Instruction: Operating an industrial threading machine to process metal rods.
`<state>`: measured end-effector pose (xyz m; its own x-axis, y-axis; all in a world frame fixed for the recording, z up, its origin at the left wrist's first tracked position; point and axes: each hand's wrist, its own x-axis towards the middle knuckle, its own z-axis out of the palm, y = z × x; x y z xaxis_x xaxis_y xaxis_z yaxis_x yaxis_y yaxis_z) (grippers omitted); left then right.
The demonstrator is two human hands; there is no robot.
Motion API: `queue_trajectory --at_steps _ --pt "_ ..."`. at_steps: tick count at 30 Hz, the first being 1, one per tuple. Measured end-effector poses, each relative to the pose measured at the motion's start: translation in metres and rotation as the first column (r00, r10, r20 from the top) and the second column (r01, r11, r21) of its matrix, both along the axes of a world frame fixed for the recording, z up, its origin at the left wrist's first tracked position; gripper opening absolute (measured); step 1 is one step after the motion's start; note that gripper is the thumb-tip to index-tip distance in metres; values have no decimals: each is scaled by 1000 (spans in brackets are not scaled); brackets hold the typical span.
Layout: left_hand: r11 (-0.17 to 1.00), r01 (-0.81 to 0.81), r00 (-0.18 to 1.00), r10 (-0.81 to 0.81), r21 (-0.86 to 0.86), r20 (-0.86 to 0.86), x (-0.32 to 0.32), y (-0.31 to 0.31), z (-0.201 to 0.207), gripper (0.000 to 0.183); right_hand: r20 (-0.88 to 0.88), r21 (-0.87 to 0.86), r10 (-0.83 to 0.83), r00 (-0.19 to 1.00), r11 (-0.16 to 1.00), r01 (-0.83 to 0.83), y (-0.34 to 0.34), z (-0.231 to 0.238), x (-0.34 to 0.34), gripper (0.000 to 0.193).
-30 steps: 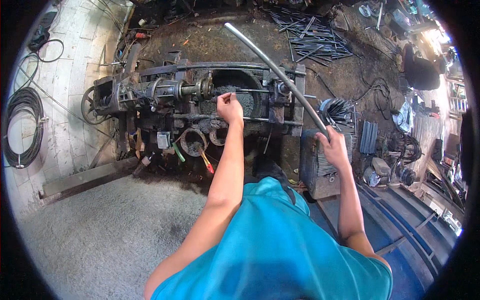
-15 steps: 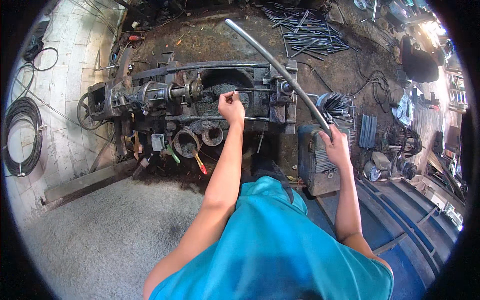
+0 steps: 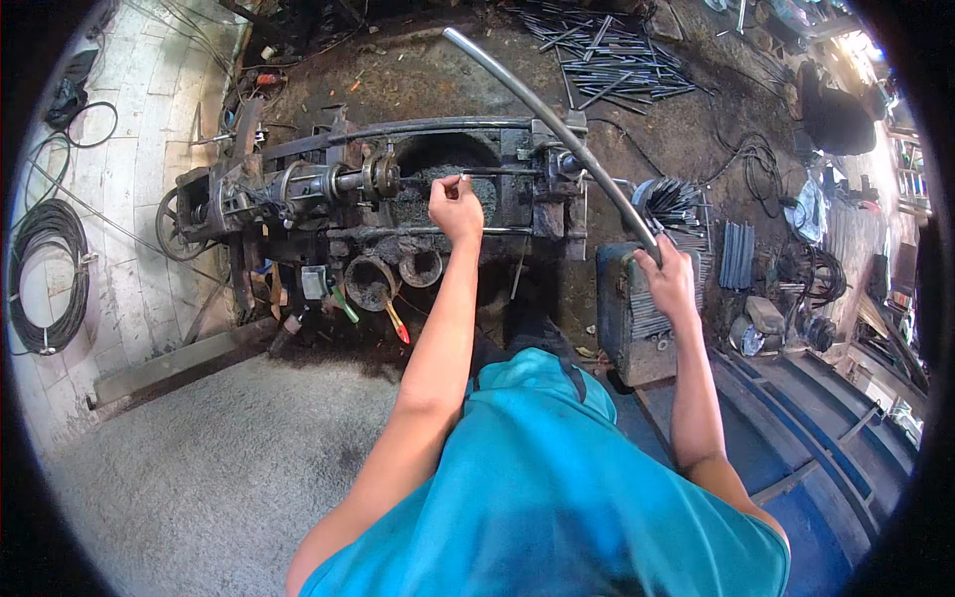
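Observation:
My right hand (image 3: pixel 668 279) is wrapped round the lower end of a long grey metal bar (image 3: pixel 542 114), which slants up and left across the right end of a machine (image 3: pixel 338 189). The bar passes in front of the machine's right-hand block (image 3: pixel 559 214), and I cannot tell whether it is fixed there. Over the middle of the machine, my left hand (image 3: pixel 457 211) is closed with thumb and finger pinched together. Its fingertips are beside the left end of a thin horizontal rod (image 3: pixel 507 172); whatever they hold is too small to name. Dark metal shavings (image 3: pixel 413 207) lie beneath.
A brush (image 3: pixel 398 326) with a yellow and red handle rests in a round pot (image 3: pixel 370 284) on the machine's near side. Right of it stands a metal box (image 3: pixel 632 338) beside bundled rods (image 3: pixel 671 204). Loose rods (image 3: pixel 622 70) cover the far floor; coiled cable (image 3: pixel 48 274) hangs left.
My left hand has shifted slightly left, its fingers still pinched. The bar's far end sits a little higher and further left, with my right hand still round it. The whole view has tilted slightly.

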<state>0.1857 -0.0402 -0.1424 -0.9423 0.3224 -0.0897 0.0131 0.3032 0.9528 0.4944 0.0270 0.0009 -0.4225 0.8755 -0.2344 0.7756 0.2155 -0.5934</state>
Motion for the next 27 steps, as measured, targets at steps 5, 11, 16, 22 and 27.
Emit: queue_trajectory --at_steps 5,11,16,22,27 --pt "999 -21 999 23 47 -37 0 1 -1 11 56 31 -41 998 999 39 1 -4 -2 29" --pt "1000 -17 998 17 -9 -59 -2 0 2 10 189 116 -117 975 989 96 -1 -8 -7 15" --pt "997 -31 997 26 -72 -66 1 2 7 10 313 101 -162 936 985 137 -2 -5 -10 20" --pt "992 -38 991 22 -119 -134 1 2 11 12 310 129 -166 936 983 132 -3 -3 -11 20" --pt "991 -54 988 35 -125 -152 2 2 13 12 308 120 -170 936 983 140 -3 -1 -12 20"
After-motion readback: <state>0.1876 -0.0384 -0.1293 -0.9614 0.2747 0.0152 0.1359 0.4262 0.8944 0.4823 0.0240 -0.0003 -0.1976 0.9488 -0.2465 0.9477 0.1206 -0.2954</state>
